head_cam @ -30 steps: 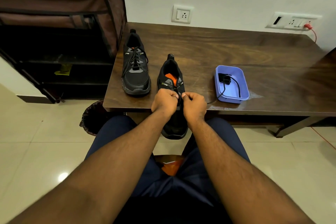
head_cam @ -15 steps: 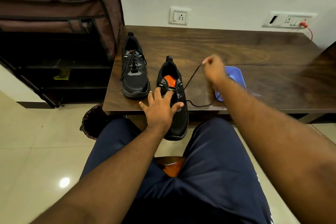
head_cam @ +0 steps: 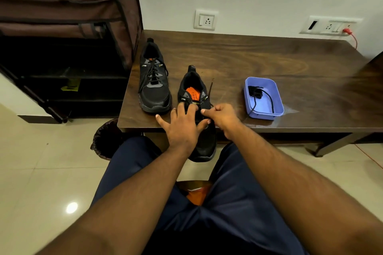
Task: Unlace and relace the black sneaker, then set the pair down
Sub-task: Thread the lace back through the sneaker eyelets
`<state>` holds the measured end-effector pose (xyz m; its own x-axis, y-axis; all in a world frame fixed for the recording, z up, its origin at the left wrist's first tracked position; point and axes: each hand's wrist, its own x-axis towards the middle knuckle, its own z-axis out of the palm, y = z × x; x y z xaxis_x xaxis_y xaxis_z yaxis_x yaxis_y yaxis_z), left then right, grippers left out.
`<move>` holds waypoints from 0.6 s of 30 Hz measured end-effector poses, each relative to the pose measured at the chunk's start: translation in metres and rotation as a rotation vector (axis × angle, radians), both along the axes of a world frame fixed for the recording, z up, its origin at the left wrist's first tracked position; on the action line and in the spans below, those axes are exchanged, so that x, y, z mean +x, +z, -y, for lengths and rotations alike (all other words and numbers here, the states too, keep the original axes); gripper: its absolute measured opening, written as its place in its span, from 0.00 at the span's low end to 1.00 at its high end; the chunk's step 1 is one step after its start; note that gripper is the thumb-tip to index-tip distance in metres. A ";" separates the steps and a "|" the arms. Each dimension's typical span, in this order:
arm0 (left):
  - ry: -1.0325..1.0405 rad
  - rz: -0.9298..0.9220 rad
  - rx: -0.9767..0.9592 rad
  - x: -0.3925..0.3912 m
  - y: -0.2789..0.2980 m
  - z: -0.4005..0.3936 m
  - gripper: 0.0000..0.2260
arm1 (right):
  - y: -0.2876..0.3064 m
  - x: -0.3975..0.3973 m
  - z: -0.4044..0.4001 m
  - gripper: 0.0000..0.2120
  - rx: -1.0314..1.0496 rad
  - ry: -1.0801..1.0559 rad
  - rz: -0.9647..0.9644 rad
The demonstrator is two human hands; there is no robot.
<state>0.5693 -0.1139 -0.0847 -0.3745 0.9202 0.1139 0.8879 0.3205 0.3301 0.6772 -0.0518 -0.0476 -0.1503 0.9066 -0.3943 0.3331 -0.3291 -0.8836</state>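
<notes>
bare forearms, navy trousers [head_cam: 238, 203]

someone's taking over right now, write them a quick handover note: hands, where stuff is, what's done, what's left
Left hand: fingers spread flat, pressing on the near sneaker to steady it.
Right hand: pinching the black lace at the eyelets on the sneaker's right side.
Near sneaker: toe hangs over the front edge of the table, tongue open with the orange insole showing, upper eyelets bare.
Other sneaker: fully laced, standing on the table to the left.
Blue tray: to the right, holds a black cord.
Done: the far sneaker is laced. Left: finish the lacing on the near one, then set the pair down together.
</notes>
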 end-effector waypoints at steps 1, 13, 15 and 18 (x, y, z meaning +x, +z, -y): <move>-0.001 0.003 -0.001 0.000 0.000 0.000 0.24 | -0.001 -0.003 0.001 0.13 -0.004 -0.042 -0.045; -0.010 0.034 -0.019 0.001 0.004 0.003 0.24 | 0.121 0.046 -0.124 0.08 0.340 -0.462 -0.005; -0.009 0.045 -0.018 0.000 0.003 0.004 0.24 | 0.117 0.048 -0.108 0.10 0.236 -0.263 0.091; -0.009 0.055 -0.006 -0.001 0.002 0.002 0.24 | 0.079 0.037 -0.060 0.12 0.021 0.103 0.243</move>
